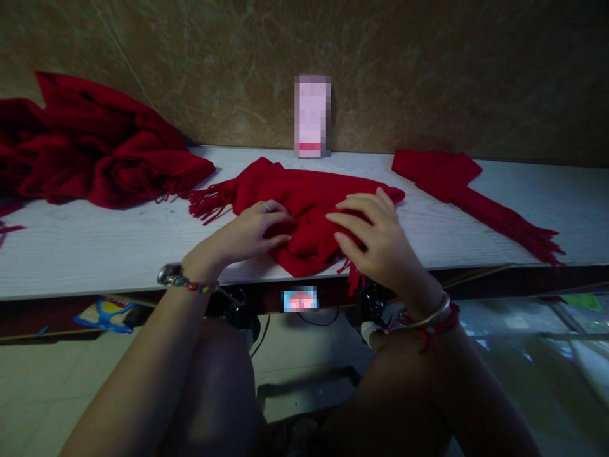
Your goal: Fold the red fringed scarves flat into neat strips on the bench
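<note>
A red fringed scarf [304,190] is being handled midway along a white wood-grain tabletop [451,235], with some fringe hanging over the front edge. Its near left part is being touched by the left hand [266,228], whose fingers and thumb are being bent into the folds; whether cloth is being pinched cannot be told. Its right part is being covered by the right hand [373,231], whose fingers are being spread and lightly curved. Heaped red fabric [104,152] is lying at the left, and a second red scarf [457,184] is lying folded over at the right.
</note>
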`<state>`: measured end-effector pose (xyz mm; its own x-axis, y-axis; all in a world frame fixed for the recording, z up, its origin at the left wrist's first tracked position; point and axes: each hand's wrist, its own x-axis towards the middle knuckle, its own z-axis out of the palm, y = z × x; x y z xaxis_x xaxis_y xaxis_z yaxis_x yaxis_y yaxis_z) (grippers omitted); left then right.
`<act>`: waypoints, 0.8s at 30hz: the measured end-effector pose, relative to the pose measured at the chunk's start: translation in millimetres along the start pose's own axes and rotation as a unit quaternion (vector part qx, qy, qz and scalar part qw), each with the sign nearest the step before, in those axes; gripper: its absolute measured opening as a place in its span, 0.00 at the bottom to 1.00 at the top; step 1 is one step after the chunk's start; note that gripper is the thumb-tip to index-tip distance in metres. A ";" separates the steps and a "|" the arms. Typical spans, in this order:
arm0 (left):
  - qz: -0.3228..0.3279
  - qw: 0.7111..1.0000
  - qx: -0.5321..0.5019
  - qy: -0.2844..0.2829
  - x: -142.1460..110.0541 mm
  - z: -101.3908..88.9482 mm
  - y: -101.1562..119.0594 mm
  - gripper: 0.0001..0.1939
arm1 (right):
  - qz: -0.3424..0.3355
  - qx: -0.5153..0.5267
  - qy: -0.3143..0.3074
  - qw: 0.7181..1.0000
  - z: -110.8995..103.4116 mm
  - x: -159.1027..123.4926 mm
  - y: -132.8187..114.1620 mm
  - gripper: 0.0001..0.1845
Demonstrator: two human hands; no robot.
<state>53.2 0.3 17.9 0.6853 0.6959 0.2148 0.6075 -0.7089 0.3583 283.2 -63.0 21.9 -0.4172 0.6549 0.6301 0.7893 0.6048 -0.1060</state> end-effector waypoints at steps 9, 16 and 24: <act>0.000 1.000 -0.018 0.007 -3.0 -6.0 -1.5 0.15 | 0.021 -0.023 -0.040 0.999 19.3 1.6 8.0 0.07; -0.042 0.992 0.037 0.109 1.4 -4.1 -3.0 0.06 | 0.093 -0.002 0.061 0.994 14.8 2.9 19.9 0.08; -0.196 0.903 0.067 0.377 -3.9 -12.1 -5.3 0.08 | 0.272 -0.037 0.255 0.927 -7.6 -7.5 66.7 0.08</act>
<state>42.5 2.7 26.2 -0.0314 0.7411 0.6707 0.8218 -0.3628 0.4393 342.4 -31.0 16.0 0.3042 0.5432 0.7826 0.8573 0.2021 -0.4735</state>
